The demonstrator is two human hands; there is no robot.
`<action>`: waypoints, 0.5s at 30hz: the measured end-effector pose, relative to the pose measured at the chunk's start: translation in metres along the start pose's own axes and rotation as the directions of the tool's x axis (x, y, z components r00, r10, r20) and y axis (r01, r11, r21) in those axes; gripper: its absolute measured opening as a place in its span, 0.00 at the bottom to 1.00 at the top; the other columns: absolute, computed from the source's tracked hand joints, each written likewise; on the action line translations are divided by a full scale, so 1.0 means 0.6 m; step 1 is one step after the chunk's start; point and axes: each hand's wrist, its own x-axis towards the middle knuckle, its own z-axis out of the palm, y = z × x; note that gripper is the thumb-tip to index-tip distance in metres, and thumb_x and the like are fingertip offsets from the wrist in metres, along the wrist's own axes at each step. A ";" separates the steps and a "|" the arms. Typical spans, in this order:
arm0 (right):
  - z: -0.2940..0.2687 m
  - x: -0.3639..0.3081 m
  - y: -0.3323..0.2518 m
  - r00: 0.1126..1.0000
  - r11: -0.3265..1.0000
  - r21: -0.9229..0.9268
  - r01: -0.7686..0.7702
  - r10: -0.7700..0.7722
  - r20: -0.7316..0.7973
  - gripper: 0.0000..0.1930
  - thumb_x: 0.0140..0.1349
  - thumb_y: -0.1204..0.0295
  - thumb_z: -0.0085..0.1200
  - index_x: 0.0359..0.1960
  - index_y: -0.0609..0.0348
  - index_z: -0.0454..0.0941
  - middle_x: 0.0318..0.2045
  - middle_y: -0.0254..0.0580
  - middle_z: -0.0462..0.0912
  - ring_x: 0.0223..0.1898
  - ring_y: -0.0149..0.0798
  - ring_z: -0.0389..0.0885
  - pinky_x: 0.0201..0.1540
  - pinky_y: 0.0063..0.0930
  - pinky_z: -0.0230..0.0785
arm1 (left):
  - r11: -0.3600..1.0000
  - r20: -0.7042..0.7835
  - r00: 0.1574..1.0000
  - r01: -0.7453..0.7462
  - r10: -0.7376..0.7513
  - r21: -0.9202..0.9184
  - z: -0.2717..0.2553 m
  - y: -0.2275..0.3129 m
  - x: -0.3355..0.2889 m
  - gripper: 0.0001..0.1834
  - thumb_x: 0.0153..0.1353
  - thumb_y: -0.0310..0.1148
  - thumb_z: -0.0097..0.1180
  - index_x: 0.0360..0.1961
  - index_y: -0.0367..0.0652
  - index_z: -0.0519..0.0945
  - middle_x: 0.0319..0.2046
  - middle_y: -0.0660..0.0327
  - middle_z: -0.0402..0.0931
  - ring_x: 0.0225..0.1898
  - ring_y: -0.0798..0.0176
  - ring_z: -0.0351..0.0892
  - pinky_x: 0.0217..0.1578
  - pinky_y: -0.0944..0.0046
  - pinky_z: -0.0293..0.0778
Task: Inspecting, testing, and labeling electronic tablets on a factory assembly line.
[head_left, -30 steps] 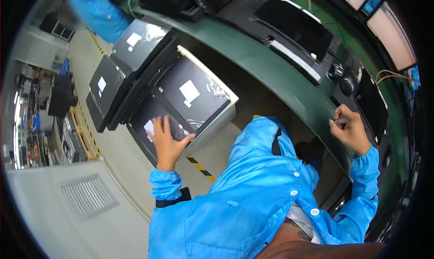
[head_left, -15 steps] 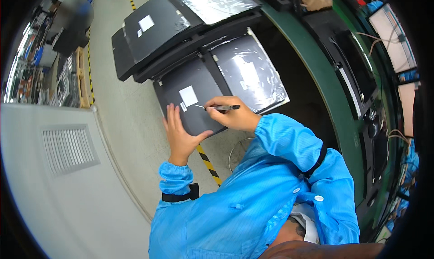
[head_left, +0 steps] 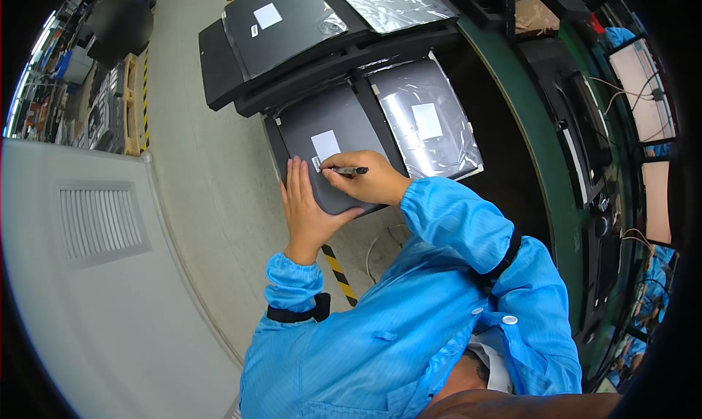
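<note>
In the head view, a flat dark-grey rectangular panel [head_left: 329,112] lies just left of a grey panel under clear shiny film [head_left: 426,154], and its near-left edge is touched by the left hand [head_left: 306,207], whose grip is spread wide with nothing enclosed, apparently so that the panel is steadied. A slim black pen [head_left: 357,170] is pinched in the closed grip of the right hand [head_left: 374,179], probably for fine control, its tip held beside a small white rectangular label [head_left: 316,164].
</note>
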 end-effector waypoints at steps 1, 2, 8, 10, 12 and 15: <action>-0.005 -0.002 -0.003 1.000 0.999 0.018 -0.028 0.029 -0.010 0.12 0.67 0.66 0.58 0.45 0.59 0.86 0.37 0.51 0.89 0.38 0.50 0.89 0.42 0.36 0.80 | 1.000 0.033 0.999 0.008 -0.009 0.017 -0.002 0.001 0.000 0.75 0.32 0.67 0.80 0.73 0.30 0.57 0.73 0.36 0.55 0.77 0.35 0.48 0.72 0.33 0.46; -0.011 -0.006 -0.008 1.000 1.000 0.023 -0.017 0.017 -0.015 0.12 0.67 0.66 0.58 0.45 0.59 0.86 0.37 0.51 0.89 0.38 0.50 0.89 0.42 0.36 0.80 | 0.999 -0.005 0.999 -0.032 0.032 0.004 -0.005 0.003 -0.003 0.75 0.32 0.67 0.80 0.73 0.30 0.57 0.73 0.36 0.55 0.77 0.35 0.48 0.72 0.33 0.46; -0.172 -0.071 -0.054 0.955 0.986 0.134 -0.099 0.132 -0.266 0.16 0.75 0.61 0.54 0.56 0.59 0.78 0.36 0.47 0.86 0.37 0.43 0.86 0.45 0.35 0.78 | 0.992 0.152 0.985 -0.095 0.082 0.082 -0.031 0.023 0.005 0.72 0.29 0.57 0.85 0.72 0.32 0.61 0.75 0.32 0.48 0.76 0.30 0.50 0.72 0.40 0.54; -0.253 -0.109 -0.065 0.941 0.976 0.187 -0.111 0.163 -0.297 0.15 0.75 0.62 0.54 0.56 0.58 0.77 0.36 0.46 0.86 0.37 0.43 0.86 0.43 0.36 0.78 | 0.995 0.234 0.972 0.038 -0.015 -0.094 -0.050 0.035 0.015 0.71 0.30 0.63 0.83 0.72 0.34 0.64 0.74 0.29 0.46 0.77 0.28 0.44 0.72 0.33 0.50; -0.324 -0.153 -0.069 0.921 0.976 0.192 -0.104 0.167 -0.351 0.14 0.75 0.64 0.54 0.56 0.57 0.75 0.35 0.45 0.86 0.35 0.42 0.86 0.40 0.35 0.77 | 1.000 0.266 0.964 -0.010 0.013 -0.015 -0.074 0.058 0.026 0.70 0.30 0.62 0.83 0.71 0.34 0.65 0.75 0.30 0.46 0.77 0.29 0.45 0.72 0.33 0.49; -0.417 -0.186 -0.064 0.703 0.982 -0.174 -0.071 -0.075 -0.707 0.16 0.73 0.62 0.57 0.53 0.58 0.74 0.34 0.43 0.86 0.33 0.34 0.85 0.37 0.31 0.76 | 0.917 0.401 0.916 -0.135 -0.028 0.374 -0.092 0.126 0.064 0.63 0.35 0.57 0.84 0.69 0.34 0.67 0.76 0.33 0.46 0.76 0.32 0.49 0.72 0.35 0.51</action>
